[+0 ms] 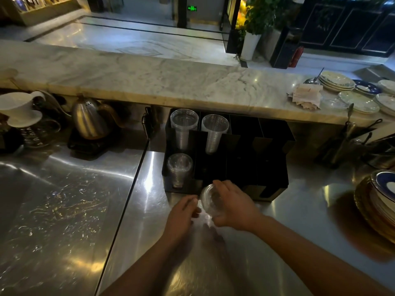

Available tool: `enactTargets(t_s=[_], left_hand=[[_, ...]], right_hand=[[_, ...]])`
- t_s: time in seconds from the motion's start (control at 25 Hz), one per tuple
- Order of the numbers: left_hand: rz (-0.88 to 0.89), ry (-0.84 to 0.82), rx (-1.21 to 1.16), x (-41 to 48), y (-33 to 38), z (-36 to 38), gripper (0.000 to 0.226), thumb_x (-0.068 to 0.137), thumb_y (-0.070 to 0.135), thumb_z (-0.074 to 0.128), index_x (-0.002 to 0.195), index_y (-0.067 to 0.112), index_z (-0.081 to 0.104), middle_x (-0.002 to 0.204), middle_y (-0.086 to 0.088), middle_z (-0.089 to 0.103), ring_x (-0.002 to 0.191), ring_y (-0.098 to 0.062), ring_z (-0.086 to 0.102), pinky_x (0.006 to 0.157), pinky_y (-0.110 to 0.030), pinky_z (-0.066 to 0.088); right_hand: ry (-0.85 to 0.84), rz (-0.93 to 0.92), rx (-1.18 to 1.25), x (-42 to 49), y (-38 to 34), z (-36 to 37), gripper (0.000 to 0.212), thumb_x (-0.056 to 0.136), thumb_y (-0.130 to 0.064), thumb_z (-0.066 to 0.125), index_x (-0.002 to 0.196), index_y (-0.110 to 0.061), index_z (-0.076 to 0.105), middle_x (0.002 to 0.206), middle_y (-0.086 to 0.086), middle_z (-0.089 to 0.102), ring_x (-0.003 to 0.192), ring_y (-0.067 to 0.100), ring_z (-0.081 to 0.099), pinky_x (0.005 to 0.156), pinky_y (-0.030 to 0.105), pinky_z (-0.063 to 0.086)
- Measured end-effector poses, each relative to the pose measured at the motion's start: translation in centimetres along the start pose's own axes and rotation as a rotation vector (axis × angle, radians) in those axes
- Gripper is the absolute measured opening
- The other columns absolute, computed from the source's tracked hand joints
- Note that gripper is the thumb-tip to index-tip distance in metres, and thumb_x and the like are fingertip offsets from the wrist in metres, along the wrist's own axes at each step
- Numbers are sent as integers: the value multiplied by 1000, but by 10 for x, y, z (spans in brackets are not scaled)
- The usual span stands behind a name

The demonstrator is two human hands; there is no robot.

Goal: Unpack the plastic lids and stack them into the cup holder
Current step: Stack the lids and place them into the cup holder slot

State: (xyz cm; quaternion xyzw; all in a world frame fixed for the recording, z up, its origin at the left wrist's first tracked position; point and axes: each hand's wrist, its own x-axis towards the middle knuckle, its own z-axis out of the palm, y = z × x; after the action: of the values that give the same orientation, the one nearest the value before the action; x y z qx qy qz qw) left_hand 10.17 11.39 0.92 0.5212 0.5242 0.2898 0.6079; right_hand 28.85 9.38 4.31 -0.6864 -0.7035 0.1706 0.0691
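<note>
My right hand (pixel 233 207) curls round a stack of clear plastic lids (pixel 210 199) just in front of the black cup holder (pixel 267 167), while my left hand (pixel 181 216) pinches the clear wrapping (pixel 204 216) trailing from it over the steel counter (pixel 299 210); cups (pixel 214 133) stand in the holder's left slots

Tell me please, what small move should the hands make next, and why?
Probably the left hand, which seems to pinch the clear wrapper, should pull it back off the lid stack; the right hand grips that stack just in front of the black cup holder, whose slot ahead looks free.
</note>
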Motion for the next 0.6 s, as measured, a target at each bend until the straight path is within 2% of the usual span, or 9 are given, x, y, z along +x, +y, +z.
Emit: enactTargets(t_s=[0.04,0.12,0.16,0.24,0.32,0.4,0.48,0.6], left_hand=[[86,54,239,-1,-13,-11,23,99,31,51,117,26,65,107,5,70,100,-17,66,85,-31,52],[271,162,772,0,-40,-37,29,98,35,49,120,27,65,115,5,65,109,-16,59,95,-35,46],[318,186,943,3,-52,-49,34,96,38,46,122,26,64,118,2,63,112,-19,56,99,-39,43],[325,177,1139,9,-74,-63,43,93,45,41,124,24,61,125,-5,59,120,-26,52,105,-49,38],[266,122,1255,11,-94,-70,54,93,54,36,135,23,51,144,-11,47,138,-35,39,113,-58,27],[261,98,1266,12,-113,-73,64,95,59,28,144,21,46,156,-15,39,148,-38,28,117,-61,17],[281,85,1259,14,-123,-76,68,96,61,20,146,23,45,158,-13,38,149,-35,25,118,-60,13],[279,91,1262,16,-128,-79,66,96,63,20,146,26,43,158,-11,38,150,-32,24,119,-57,10]], right_hand=[[23,8,-14,5,2,-7,111,60,-54,78,151,-23,22,141,-1,40,126,20,46,96,34,50],[60,11,-43,21,4,-23,112,59,-54,79,151,-23,22,141,0,41,125,20,47,97,35,49],[73,8,-57,32,4,-31,111,60,-54,79,150,-23,23,141,1,42,125,21,47,97,35,48],[79,6,-82,52,5,-43,109,60,-52,78,150,-20,24,139,4,44,123,25,50,97,37,49],[46,11,-143,73,5,-50,108,61,-51,78,149,-18,26,137,8,46,120,29,52,97,42,49],[6,7,-243,88,6,-51,106,60,-53,77,147,-16,29,135,9,48,118,30,54,97,44,48],[-19,-3,-319,98,8,-48,105,58,-56,75,144,-16,33,133,9,51,116,29,55,96,44,43],[-59,16,-380,104,10,-39,107,56,-61,71,145,-15,33,132,10,53,116,29,54,97,46,38]])
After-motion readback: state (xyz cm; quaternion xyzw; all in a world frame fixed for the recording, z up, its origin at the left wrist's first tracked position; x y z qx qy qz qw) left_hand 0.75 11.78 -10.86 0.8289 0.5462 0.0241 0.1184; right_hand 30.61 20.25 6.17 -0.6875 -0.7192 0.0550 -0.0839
